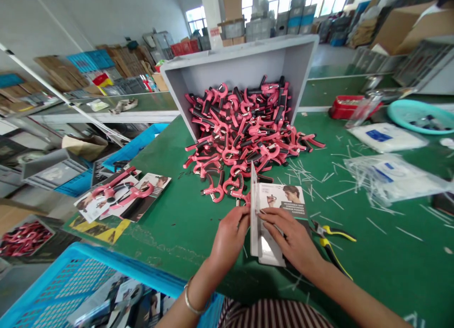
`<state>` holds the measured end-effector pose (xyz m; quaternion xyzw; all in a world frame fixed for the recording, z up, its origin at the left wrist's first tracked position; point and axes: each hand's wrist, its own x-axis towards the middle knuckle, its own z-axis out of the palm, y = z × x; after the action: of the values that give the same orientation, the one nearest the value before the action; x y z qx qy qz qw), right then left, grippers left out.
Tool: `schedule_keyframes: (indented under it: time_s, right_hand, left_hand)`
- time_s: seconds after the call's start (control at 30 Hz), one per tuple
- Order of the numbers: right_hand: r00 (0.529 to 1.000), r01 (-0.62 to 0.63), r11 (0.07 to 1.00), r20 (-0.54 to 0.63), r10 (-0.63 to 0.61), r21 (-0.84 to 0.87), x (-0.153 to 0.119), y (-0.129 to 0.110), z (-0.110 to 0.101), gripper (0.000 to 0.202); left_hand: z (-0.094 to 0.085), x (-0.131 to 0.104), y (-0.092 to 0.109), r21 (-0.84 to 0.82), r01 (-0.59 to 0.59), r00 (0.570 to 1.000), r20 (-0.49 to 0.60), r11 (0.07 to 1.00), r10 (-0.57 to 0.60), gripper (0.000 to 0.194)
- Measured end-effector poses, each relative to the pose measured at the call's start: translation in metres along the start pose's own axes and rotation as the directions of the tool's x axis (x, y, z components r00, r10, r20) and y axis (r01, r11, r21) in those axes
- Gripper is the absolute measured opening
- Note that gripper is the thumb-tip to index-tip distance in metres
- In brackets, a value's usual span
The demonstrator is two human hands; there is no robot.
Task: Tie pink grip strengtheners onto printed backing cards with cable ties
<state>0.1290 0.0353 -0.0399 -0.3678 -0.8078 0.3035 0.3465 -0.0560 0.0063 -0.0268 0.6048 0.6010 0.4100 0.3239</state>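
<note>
A printed backing card [253,228] stands on edge, nearly edge-on to me, on the green table. My left hand [230,236] is closed on its left side, fingertips hidden behind it. A pink and black hand grip [241,195] with a spring is close to those fingertips; whether I hold it cannot be told. My right hand [292,238] reaches over a second printed card [271,247] lying flat. Its fingertips come together at the upright card, and what they pinch is too small to make out. Yellow-handled pliers [329,233] lie right of that hand.
A grey crate [241,58] on its side spills a heap of pink and black hand grips [244,125]. White cable ties [301,176] lie scattered at right, near plastic bags [393,176]. Cards with grips [124,195] lie at left. A blue basket [71,266] stands at front left.
</note>
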Motion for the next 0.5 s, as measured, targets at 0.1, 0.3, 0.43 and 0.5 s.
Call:
schedule_keyframes:
  time_s: [0.1, 0.3, 0.43, 0.5]
  right_hand:
    - [0.998, -0.021, 1.000, -0.059, 0.021, -0.001, 0.003, 0.002, -0.002, 0.025]
    - [0.996, -0.028, 0.999, -0.084, 0.030, 0.021, 0.005, 0.003, -0.015, 0.020]
    - [0.998, -0.014, 1.000, -0.069, 0.015, 0.020, 0.005, 0.005, -0.020, 0.021]
    - [0.997, -0.027, 0.999, -0.067, 0.028, 0.021, 0.006, 0.006, -0.020, 0.022]
  left_hand:
    - [0.010, -0.001, 0.004, -0.079, 0.017, 1.000, 0.024, 0.997, -0.015, 0.017]
    - [0.038, -0.003, 0.006, -0.376, 0.142, 0.989, 0.022, 0.916, -0.144, 0.012]
    - [0.040, 0.002, 0.006, -0.377, 0.162, 0.986, 0.026, 0.912, -0.164, 0.012]
    - [0.036, 0.004, 0.007, -0.303, 0.144, 0.989, 0.028, 0.942, -0.142, 0.014]
